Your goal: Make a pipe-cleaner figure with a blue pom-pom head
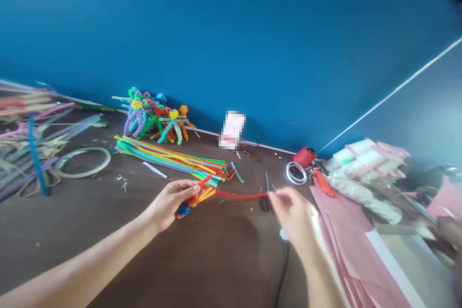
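My left hand is closed around a small pipe-cleaner figure with orange limbs and a blue end. A red pipe cleaner stretches from that figure to my right hand, which pinches its far end; this hand is blurred. Both hands hover above the brown tabletop. Scissors lie on the table just behind the red strand.
A bundle of coloured pipe cleaners lies behind the hands, with finished figures by the blue wall. A clear tape ring and loose strips lie left. Red thread spool, white ring, pink paper sheets sit right.
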`<state>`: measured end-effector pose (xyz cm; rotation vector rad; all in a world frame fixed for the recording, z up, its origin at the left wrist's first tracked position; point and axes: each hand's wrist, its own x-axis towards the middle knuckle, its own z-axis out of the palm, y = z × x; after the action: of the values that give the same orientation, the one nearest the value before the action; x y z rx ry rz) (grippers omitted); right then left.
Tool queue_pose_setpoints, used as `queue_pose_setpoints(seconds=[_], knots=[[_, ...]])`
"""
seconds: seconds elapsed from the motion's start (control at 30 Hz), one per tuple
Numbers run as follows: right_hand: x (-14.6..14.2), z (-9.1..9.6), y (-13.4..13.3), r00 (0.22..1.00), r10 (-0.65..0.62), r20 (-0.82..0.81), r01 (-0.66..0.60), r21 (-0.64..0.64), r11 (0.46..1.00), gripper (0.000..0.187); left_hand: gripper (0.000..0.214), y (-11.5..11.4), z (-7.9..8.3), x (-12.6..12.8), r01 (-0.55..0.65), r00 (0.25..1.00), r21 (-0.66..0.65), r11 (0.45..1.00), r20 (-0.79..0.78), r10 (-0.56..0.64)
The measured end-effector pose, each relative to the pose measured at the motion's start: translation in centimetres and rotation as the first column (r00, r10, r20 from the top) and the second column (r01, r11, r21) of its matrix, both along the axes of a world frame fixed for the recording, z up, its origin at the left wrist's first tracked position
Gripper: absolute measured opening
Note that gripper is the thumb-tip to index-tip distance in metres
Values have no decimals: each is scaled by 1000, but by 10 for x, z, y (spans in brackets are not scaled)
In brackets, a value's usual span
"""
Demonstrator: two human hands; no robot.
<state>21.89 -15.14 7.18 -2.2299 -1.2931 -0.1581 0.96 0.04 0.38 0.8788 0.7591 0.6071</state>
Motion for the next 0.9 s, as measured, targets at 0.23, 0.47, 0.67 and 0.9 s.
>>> queue_pose_setpoints(seconds=[0.23, 0.47, 0.67, 0.9], knots=[[66, -66, -42, 940, -342, -4, 324, -314, 893, 39, 26, 1, -1, 1, -41, 994, -56, 998, 99, 46], [34, -50, -42, 781, -365, -507, 418, -10, 908, 29, 25, 2, -6, 0, 1, 994, 0, 1000, 111, -1], [-41, -43, -12, 852, 35, -522, 80, 196, 977, 24, 25, 2, -7, 0, 9, 991, 4, 1000, 131, -10], [-60, -48, 12, 905, 143, -401, -80, 171, 982, 21, 24, 2, -5, -1, 27, 990, -4, 1000, 138, -27]])
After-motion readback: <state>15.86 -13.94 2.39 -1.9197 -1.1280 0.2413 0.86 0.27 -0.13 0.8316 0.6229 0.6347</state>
